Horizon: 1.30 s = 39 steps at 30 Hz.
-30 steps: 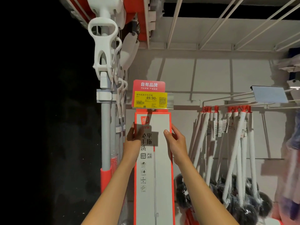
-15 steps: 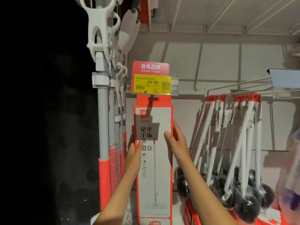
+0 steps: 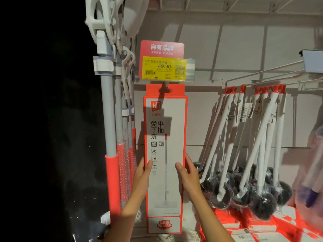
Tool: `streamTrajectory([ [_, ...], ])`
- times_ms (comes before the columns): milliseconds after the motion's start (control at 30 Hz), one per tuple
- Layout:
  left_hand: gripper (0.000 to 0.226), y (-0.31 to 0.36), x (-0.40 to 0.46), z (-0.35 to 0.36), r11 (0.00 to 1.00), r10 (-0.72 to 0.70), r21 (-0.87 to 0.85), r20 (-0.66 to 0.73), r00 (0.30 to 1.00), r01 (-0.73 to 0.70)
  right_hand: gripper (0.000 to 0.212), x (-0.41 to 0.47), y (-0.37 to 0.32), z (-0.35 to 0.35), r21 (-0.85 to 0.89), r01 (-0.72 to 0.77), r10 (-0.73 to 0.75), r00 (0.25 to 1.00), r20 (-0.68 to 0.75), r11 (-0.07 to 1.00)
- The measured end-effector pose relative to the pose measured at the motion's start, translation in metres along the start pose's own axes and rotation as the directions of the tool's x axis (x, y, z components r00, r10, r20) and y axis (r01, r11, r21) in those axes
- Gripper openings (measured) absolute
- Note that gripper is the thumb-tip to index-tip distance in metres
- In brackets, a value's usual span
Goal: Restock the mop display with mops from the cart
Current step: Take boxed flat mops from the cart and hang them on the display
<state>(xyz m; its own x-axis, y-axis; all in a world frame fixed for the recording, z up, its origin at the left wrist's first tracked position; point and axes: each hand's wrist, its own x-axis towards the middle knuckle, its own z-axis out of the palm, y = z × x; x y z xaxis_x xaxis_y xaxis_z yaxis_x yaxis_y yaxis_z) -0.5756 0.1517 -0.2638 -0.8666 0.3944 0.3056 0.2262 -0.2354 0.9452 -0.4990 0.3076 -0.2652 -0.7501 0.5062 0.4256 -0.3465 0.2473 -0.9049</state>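
Boxed mop [image 3: 166,154] hangs from the peg under the price tag [image 3: 164,68]. Left hand [image 3: 142,177] and right hand [image 3: 188,177] clasp its lower side edges, thumbs in front. Stiff, long cardboard, probably light; hold both edges.

Boxed flat mop [image 3: 166,163], red and white carton, hanging upright from display hook.
Left hand [image 3: 142,177] and right hand [image 3: 187,177] grip its side edges; yellow price tag [image 3: 163,68] above; grey-handled mops [image 3: 108,119] left, white-handled brushes [image 3: 244,145] right.

"49.90" on yellow price tag [image 3: 164,68]
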Motion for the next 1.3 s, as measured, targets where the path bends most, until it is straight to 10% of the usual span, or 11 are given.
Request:
streamTrajectory([
  [933, 0.023, -0.014, 0.056, 0.016, 0.994, -0.106, 0.014, -0.142, 0.984, 0.109, 0.052, 0.056, 0.014, 0.006, 0.029, -0.087, 0.087, 0.996, 0.008, 0.996],
  [1300, 0.057, -0.016, 0.065, 0.023, 0.981, -0.162, 0.082, -0.16, 0.974, 0.177, 0.051, 0.069, 0.026, 0.01, -0.067, -0.122, 0.124, 0.992, 0.027, 0.99],
])
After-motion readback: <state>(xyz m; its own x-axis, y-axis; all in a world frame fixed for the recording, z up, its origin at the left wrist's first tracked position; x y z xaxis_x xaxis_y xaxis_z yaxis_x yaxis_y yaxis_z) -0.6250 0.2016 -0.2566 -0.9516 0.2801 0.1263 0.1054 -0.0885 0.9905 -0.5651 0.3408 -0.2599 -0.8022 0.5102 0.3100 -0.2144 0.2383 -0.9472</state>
